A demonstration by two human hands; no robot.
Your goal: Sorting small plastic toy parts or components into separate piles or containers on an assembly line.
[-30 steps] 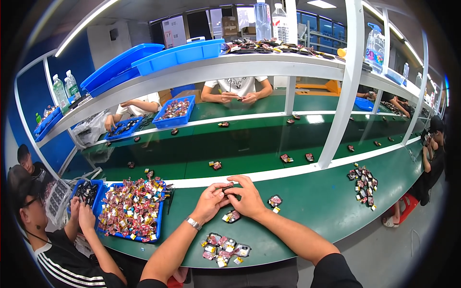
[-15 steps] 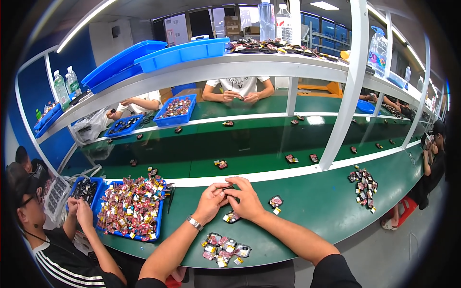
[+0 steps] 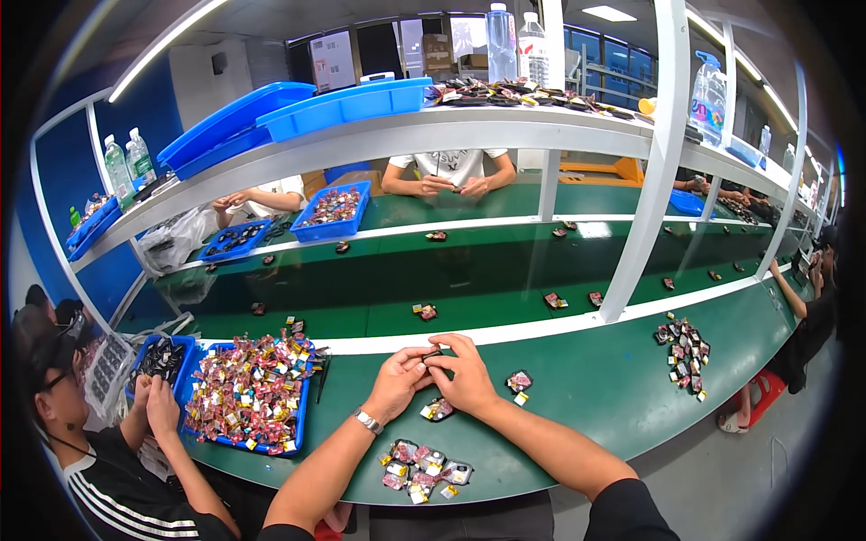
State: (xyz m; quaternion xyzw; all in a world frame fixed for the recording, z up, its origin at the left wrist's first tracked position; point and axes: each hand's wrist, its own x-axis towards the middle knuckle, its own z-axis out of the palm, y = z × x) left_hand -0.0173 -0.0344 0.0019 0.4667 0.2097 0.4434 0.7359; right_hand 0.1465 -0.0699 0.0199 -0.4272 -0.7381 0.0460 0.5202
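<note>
My left hand, with a metal watch on the wrist, and my right hand meet over the green bench. Their fingertips pinch a small black part from both sides; most of it is hidden by the fingers. Just below my hands lies a black-rimmed piece with red and yellow bits. To the right of my right hand is a similar small assembly. A cluster of black shells with red wiring and yellow-white pieces rests between my forearms, near the bench edge.
At left, a blue tray is heaped with red, yellow and white components, beside another tray of black parts. More assemblies lie at right. Beyond a white rail, a green belt carries scattered pieces. White posts support an overhead shelf. Co-workers sit around.
Pieces on the green belt have shifted slightly to the right. My hands hold nearly the same pose, fingers slightly adjusted around the black part. A co-worker at far right has extended an arm.
</note>
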